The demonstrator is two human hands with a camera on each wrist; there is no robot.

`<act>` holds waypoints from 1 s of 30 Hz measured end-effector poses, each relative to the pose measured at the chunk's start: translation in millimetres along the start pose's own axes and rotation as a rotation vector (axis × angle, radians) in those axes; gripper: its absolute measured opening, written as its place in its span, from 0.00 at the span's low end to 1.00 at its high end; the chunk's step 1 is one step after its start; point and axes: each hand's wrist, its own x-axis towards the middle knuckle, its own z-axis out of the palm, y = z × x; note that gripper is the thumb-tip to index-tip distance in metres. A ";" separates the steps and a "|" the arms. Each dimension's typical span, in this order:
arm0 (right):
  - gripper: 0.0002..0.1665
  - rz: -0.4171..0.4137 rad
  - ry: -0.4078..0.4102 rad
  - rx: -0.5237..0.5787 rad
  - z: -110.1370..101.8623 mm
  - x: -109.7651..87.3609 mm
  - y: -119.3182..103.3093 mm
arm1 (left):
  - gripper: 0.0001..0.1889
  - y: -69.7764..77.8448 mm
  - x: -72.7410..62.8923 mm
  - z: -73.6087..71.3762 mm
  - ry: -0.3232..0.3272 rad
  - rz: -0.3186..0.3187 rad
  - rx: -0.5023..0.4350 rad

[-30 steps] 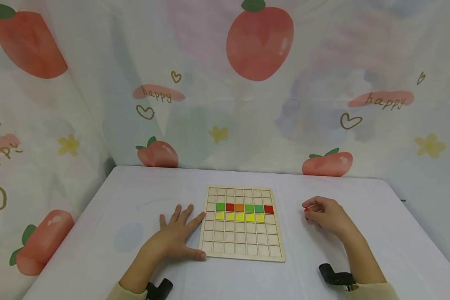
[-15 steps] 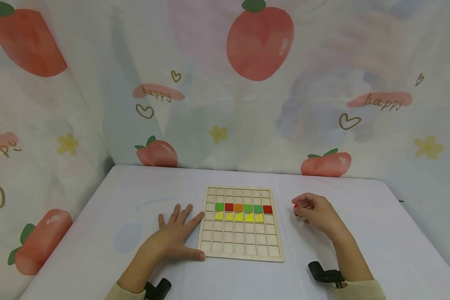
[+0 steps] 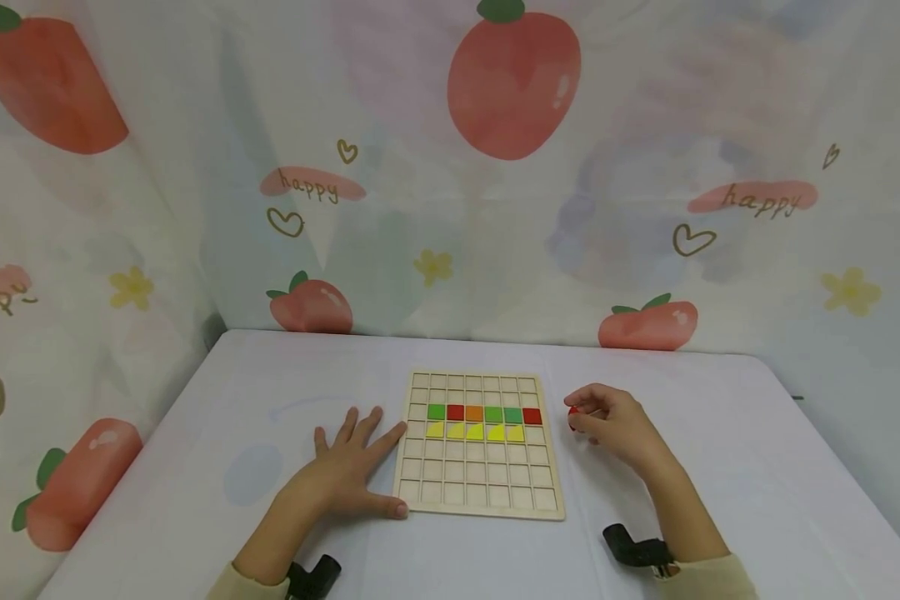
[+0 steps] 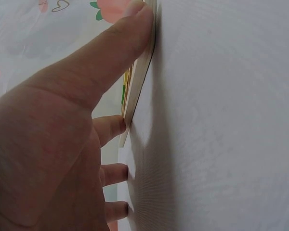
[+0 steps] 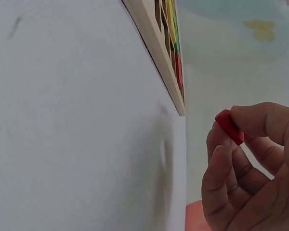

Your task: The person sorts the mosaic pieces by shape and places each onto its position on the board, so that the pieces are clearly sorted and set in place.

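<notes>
A wooden grid board (image 3: 476,473) lies flat on the white table. One of its upper rows holds several coloured square tiles, among them an orange tile (image 3: 474,413) and a red tile (image 3: 532,416). Yellow triangle tiles (image 3: 478,434) fill much of the row beneath. My left hand (image 3: 348,477) is spread on the table, its thumb and index fingertip against the board's left edge. Right of the board, my right hand (image 3: 615,423) pinches a small red tile (image 5: 229,127) between thumb and fingers, raised above the table; the fingers partly cover its outline.
White cloth covers the table (image 3: 307,367), and a fruit-printed curtain (image 3: 510,233) hangs behind and to the left. Each wrist wears a black camera mount, the right one (image 3: 633,546) close over the table.
My right hand has moved left toward the board, still pinching the red tile. My left hand and the tiles on the board have stayed put; the head view shifts slightly.
</notes>
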 end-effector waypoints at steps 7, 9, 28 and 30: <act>0.16 -0.020 -0.012 0.006 6.1 1.4 -2.2 | 0.60 0.6 -0.7 -0.5 0.001 -0.006 -0.008; 0.16 -0.024 -0.016 0.005 8.3 1.3 -2.8 | 0.60 0.8 -1.2 -0.8 0.000 -0.007 -0.014; 0.11 -0.016 -0.035 0.006 22.5 1.3 -7.0 | 0.61 -0.6 -1.3 -0.5 0.013 0.022 -0.019; 0.11 -0.018 -0.034 -0.012 24.0 0.9 -7.7 | 0.61 -0.4 -1.3 -0.4 0.012 0.020 -0.017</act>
